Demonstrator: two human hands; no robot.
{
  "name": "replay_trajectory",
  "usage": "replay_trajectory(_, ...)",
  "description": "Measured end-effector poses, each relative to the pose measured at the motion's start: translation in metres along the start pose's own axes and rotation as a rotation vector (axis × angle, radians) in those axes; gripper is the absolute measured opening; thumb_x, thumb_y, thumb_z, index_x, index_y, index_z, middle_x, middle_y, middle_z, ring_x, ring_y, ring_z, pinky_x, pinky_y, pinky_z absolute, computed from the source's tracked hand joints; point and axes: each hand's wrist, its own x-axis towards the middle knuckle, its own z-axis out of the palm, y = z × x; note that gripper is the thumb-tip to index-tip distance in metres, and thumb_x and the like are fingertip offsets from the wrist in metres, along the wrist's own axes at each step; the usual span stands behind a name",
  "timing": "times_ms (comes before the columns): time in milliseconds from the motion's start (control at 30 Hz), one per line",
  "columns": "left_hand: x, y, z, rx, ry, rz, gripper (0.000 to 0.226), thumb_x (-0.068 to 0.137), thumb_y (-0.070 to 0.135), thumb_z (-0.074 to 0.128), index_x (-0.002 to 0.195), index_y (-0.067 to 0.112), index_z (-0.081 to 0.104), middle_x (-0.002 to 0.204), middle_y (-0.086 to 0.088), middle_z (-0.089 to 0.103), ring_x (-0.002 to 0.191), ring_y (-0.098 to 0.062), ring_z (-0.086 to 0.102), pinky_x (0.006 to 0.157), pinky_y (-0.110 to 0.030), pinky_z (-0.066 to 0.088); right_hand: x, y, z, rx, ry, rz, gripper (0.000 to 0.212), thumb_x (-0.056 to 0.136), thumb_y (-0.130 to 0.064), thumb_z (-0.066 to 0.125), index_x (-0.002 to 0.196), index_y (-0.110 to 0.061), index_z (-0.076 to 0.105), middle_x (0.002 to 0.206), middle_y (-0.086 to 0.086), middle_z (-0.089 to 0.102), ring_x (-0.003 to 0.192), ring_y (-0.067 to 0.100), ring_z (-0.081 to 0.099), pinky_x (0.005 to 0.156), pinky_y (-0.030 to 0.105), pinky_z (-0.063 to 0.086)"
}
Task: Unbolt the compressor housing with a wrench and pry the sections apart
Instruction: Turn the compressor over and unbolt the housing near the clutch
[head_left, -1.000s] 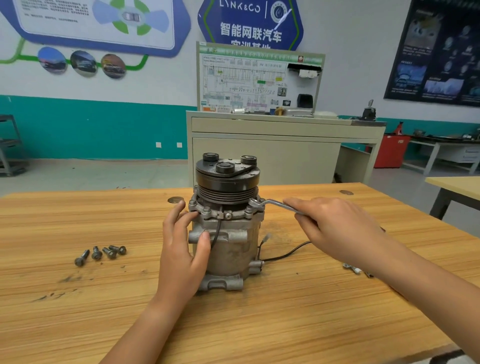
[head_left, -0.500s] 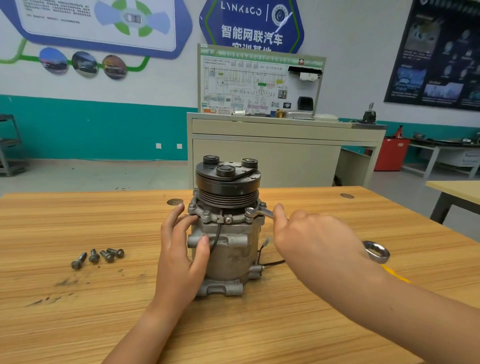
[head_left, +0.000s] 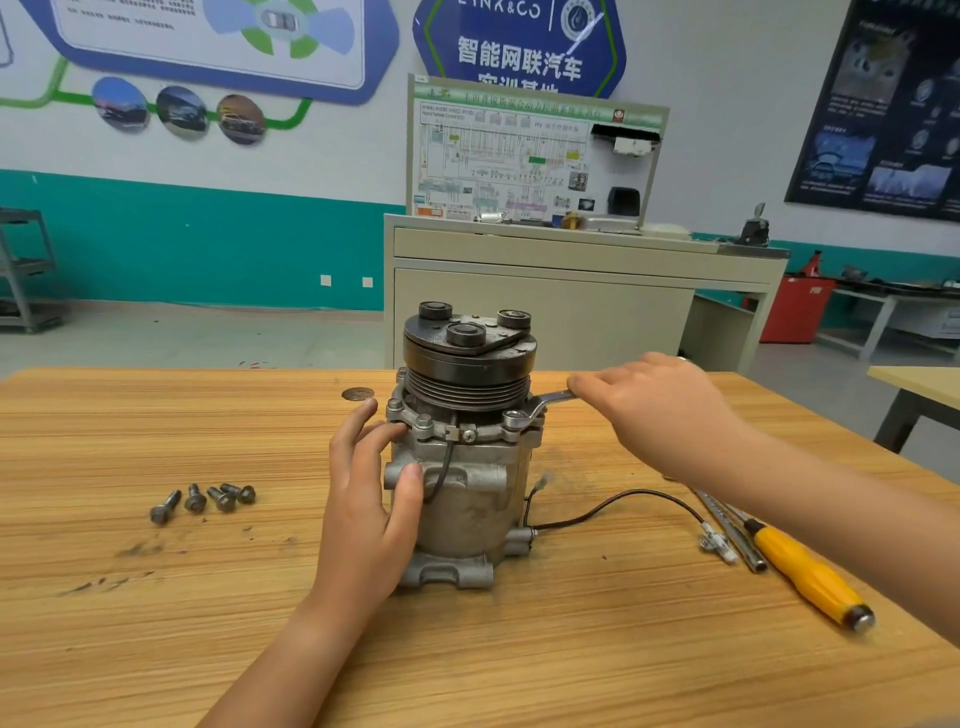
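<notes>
Compressor (head_left: 467, 499) upright mid-frame on bench (head_left: 156, 623) | left grip (head_left: 369, 499) spread, pressing its side | right grip (head_left: 660, 405) curled round wrench (head_left: 551, 401), ring end on flange bolt (head_left: 515, 417)

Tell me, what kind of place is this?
Probably an automotive training workshop: a wiring-diagram training board stands on a cabinet, car-themed posters hang behind, and a compressor sits on the wooden workbench beside loose bolts.

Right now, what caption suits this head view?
Left hand steadies the compressor while right hand holds a wrench on a flange bolt.
</notes>
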Motion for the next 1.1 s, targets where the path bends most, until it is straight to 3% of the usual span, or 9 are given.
replay_trajectory(67, 0.000, 0.000, 0.000, 0.000, 0.000, 0.008, 0.037, 0.086, 0.040, 0.037, 0.117, 0.024, 0.046, 0.141, 0.007, 0.029, 0.124, 0.024, 0.021, 0.094, 0.005, 0.017, 0.010, -0.003, 0.009, 0.006, 0.045, 0.002, 0.033, 0.086, 0.001, 0.054, 0.116, -0.013, 0.053, 0.095, 0.004, 0.067, 0.084, 0.024, 0.063, 0.078, 0.032, 0.048)
replay_trajectory(133, 0.000, -0.001, 0.000, -0.005, -0.007, -0.004, 0.037, 0.086, 0.041, 0.037, 0.118, 0.025, 0.046, 0.141, 0.007, 0.029, 0.123, 0.024, 0.021, 0.093, 0.005, 0.018, 0.019, -0.009, 0.016, 0.093, 0.189, 0.033, 0.032, 0.061, 0.009, 0.075, 0.088, -0.006, 0.067, 0.068, 0.007, 0.067, 0.058, 0.024, 0.064, 0.055, 0.029, 0.051)
replay_trajectory(200, 0.000, -0.001, 0.000, -0.011, -0.013, -0.022, 0.037, 0.085, 0.043, 0.036, 0.118, 0.028, 0.045, 0.141, 0.008, 0.030, 0.124, 0.023, 0.021, 0.093, 0.005, 0.019, 0.027, -0.020, 0.015, 0.137, 0.199, 0.067, 0.034, 0.042, 0.008, 0.082, 0.067, -0.008, 0.067, 0.048, 0.002, 0.057, 0.038, 0.021, 0.053, 0.039, 0.018, 0.035)
replay_trajectory(267, 0.000, -0.002, 0.000, -0.013, -0.017, -0.033, 0.037, 0.085, 0.045, 0.036, 0.118, 0.030, 0.045, 0.141, 0.009, 0.030, 0.125, 0.022, 0.021, 0.093, 0.005, 0.018, 0.030, -0.028, 0.019, 0.175, 0.132, 0.135, 0.022, 0.062, -0.002, 0.077, 0.079, -0.013, 0.067, 0.059, 0.000, 0.062, 0.049, 0.021, 0.058, 0.043, 0.020, 0.032)
replay_trajectory(367, -0.001, -0.002, -0.001, -0.014, -0.025, -0.044, 0.035, 0.085, 0.046, 0.036, 0.117, 0.035, 0.043, 0.141, 0.011, 0.030, 0.126, 0.020, 0.021, 0.093, 0.005, 0.019, 0.017, -0.019, 0.028, 0.443, 0.165, 0.333, 0.019, 0.098, -0.020, 0.042, 0.109, -0.014, 0.056, 0.082, -0.001, 0.063, 0.069, 0.022, 0.059, 0.052, 0.030, 0.041)
replay_trajectory(500, -0.001, -0.001, -0.001, -0.017, -0.026, -0.045, 0.030, 0.084, 0.046, 0.036, 0.114, 0.042, 0.040, 0.141, 0.011, 0.029, 0.127, 0.019, 0.021, 0.095, 0.004, 0.018, -0.017, -0.010, 0.015, 0.699, 0.337, 0.396, 0.030, 0.096, -0.023, 0.039, 0.121, -0.013, 0.052, 0.060, -0.013, 0.041, 0.051, 0.011, 0.042, 0.045, 0.028, 0.028)
replay_trajectory(667, -0.001, -0.002, 0.000, -0.007, -0.020, -0.039, 0.034, 0.085, 0.044, 0.036, 0.116, 0.034, 0.044, 0.141, 0.009, 0.031, 0.128, 0.017, 0.022, 0.096, 0.004, 0.017, -0.055, -0.011, -0.014, 0.567, 0.137, 0.253, 0.049, 0.090, -0.036, 0.028, 0.139, -0.032, 0.037, 0.066, -0.007, 0.053, 0.059, 0.018, 0.050, 0.049, 0.029, 0.035)
replay_trajectory(833, -0.001, -0.002, 0.001, -0.006, -0.018, -0.044, 0.037, 0.085, 0.044, 0.036, 0.117, 0.030, 0.045, 0.142, 0.007, 0.032, 0.128, 0.017, 0.022, 0.096, 0.004, 0.017, -0.054, -0.023, -0.026, 0.478, 0.000, 0.265, 0.044, 0.098, -0.034, 0.024, 0.140, -0.043, 0.013, 0.084, -0.008, 0.058, 0.076, 0.018, 0.056, 0.059, 0.031, 0.047)
replay_trajectory(1100, -0.001, -0.003, 0.001, -0.010, -0.024, -0.057, 0.039, 0.085, 0.045, 0.035, 0.119, 0.029, 0.045, 0.142, 0.009, 0.032, 0.128, 0.017, 0.022, 0.094, 0.005, 0.017, -0.034, -0.023, -0.033, 0.292, -0.127, 0.337, 0.049, 0.095, -0.013, 0.035, 0.136, -0.038, 0.026, 0.063, -0.006, 0.041, 0.053, 0.012, 0.036, 0.041, 0.024, 0.029)
